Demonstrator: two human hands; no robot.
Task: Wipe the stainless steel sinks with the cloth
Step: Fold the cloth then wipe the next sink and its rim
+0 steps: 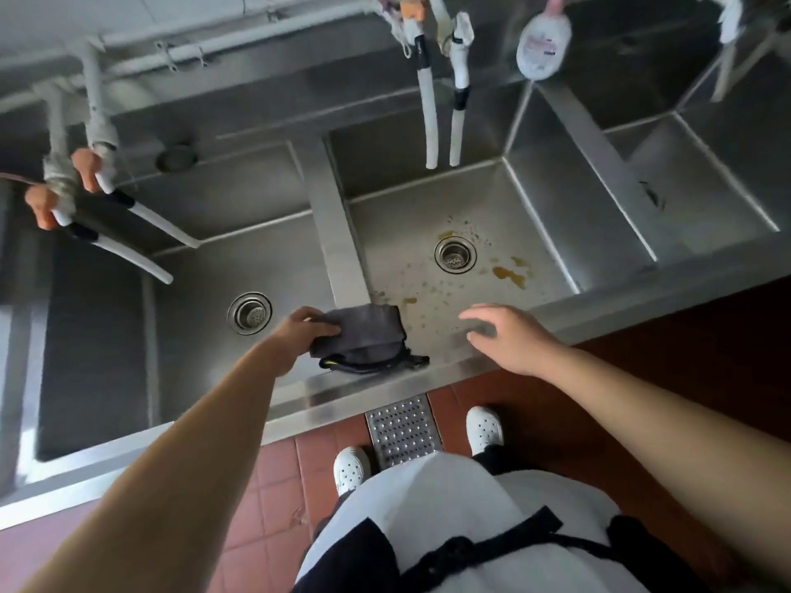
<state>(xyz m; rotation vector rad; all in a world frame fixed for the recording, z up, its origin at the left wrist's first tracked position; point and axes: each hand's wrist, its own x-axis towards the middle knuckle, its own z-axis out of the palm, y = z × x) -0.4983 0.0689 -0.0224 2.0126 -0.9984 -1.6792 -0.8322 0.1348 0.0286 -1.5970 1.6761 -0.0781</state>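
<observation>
From the head view, the left hand (299, 331) pinches a folded dark cloth (364, 338) at the near end of the divider (338, 233) between the left sink (205, 267) and the middle sink (492, 207); its grip is clamped on the cloth's left edge. The right hand (505, 336) hovers over the front rim (479, 365), fingers spread, seemingly touching nothing. Brown stains (509, 273) dot the middle sink near its drain (455, 254). White hoses (432, 117) hang above.

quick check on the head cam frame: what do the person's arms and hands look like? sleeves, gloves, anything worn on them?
Both forearms are bare up to the frame edge: no sleeves in view. The left hand and right hand wear no gloves; no watch, ring or band is visible on either. The right hand's fingers look slightly motion-blurred.
</observation>
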